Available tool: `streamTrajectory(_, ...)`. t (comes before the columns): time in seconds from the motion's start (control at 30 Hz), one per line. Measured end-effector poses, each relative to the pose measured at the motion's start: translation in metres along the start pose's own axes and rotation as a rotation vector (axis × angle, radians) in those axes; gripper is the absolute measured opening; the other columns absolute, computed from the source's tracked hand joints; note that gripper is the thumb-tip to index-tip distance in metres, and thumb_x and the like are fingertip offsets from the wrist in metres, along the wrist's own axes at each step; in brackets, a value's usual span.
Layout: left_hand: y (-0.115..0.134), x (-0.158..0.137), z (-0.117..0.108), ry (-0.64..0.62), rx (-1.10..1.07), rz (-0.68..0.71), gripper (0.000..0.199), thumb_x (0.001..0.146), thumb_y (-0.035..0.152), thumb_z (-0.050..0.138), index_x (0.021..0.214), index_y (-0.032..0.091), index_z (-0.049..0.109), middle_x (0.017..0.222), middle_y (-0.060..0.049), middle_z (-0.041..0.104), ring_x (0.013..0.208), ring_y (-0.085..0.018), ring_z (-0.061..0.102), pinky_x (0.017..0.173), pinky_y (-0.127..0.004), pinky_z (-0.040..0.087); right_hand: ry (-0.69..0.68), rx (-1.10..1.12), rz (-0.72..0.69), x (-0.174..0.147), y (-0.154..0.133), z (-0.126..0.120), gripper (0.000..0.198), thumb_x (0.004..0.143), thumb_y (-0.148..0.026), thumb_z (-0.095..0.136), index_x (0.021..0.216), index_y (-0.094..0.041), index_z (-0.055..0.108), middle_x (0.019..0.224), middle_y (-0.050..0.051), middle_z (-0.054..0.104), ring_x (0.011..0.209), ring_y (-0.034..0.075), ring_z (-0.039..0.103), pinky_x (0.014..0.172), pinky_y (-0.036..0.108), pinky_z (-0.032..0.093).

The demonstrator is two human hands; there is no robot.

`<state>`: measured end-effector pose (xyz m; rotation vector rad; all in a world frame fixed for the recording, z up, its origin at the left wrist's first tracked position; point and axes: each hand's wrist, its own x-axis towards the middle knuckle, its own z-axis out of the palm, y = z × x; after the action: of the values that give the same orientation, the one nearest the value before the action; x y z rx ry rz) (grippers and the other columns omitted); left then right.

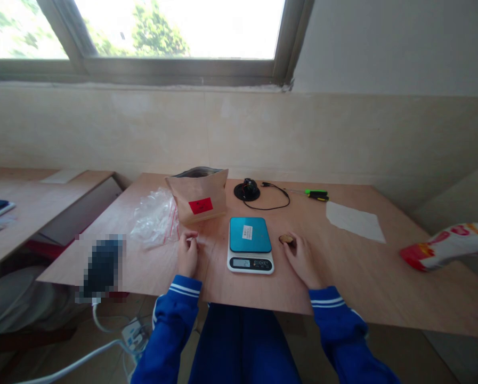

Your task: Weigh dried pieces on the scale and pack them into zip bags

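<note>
Between my two hands stands a kitchen scale [250,234] with a blue top, a small white sticker and a lit display; nothing lies on its plate. My right hand [301,258], to the right of the scale, has its fingers on a small, brown, roundish piece [286,239] at the table surface. My left hand [188,255] rests on the table left of the scale, fingers curled in, with nothing visible in them. Behind it stands an open kraft paper pouch [201,193] with a red label. Clear plastic bags [154,218] lie beside the pouch.
A black round-based device [247,190] with a cable [281,205] sits behind the scale, near screwdrivers [316,195]. Farther right are a white sheet [354,221] and a red-and-white package [446,246]. A pixelated dark object [102,266] is at the table's left edge.
</note>
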<state>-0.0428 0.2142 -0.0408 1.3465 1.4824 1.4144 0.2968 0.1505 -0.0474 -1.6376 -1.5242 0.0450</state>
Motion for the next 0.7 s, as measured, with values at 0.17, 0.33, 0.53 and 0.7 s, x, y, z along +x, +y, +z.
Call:
streamTrajectory(0.17, 0.0035, -0.0012, -0.0003, 0.003, -0.014, -0.004, 0.015, 0.08, 0.027, 0.044, 0.09, 0.019, 0.053, 0.079, 0.0, 0.054, 0.061, -0.012, 0.052, 0.058, -0.026, 0.044, -0.011, -0.009, 0.005, -0.0002, -0.0023, -0.0005, 0.032, 0.085, -0.032, 0.047, 0.112, -0.016, 0.054, 0.106, 0.016, 0.06, 0.098, 0.029, 0.056, 0.087, 0.049, 0.047)
streamTrajectory(0.33, 0.0047, -0.0013, -0.0001, -0.002, -0.011, -0.023, 0.016, 0.08, 0.028, 0.044, 0.09, 0.019, 0.053, 0.074, 0.001, 0.052, 0.06, -0.012, 0.051, 0.057, -0.026, 0.043, -0.013, 0.002, 0.012, -0.0001, -0.0019, -0.0006, 0.032, 0.085, -0.031, 0.047, 0.111, -0.016, 0.054, 0.106, 0.016, 0.06, 0.098, 0.029, 0.056, 0.087, 0.048, 0.047)
streamTrajectory(0.53, 0.0014, -0.0005, 0.0006, 0.005, -0.023, -0.014, 0.016, 0.08, 0.028, 0.045, 0.09, 0.019, 0.053, 0.081, 0.0, 0.054, 0.06, -0.012, 0.051, 0.058, -0.026, 0.043, 0.01, 0.008, 0.003, -0.0009, 0.002, 0.002, 0.032, 0.083, -0.031, 0.048, 0.111, -0.016, 0.054, 0.105, 0.016, 0.061, 0.096, 0.028, 0.057, 0.086, 0.048, 0.047)
streamTrajectory(0.7, -0.0002, 0.0005, 0.0005, 0.003, -0.028, 0.008, 0.015, 0.08, 0.028, 0.045, 0.089, 0.018, 0.054, 0.079, 0.0, 0.054, 0.06, -0.012, 0.051, 0.057, -0.026, 0.043, -0.016, 0.019, -0.003, -0.0007, 0.0014, 0.0006, 0.031, 0.083, -0.029, 0.047, 0.11, -0.015, 0.055, 0.105, 0.016, 0.062, 0.097, 0.028, 0.057, 0.085, 0.047, 0.048)
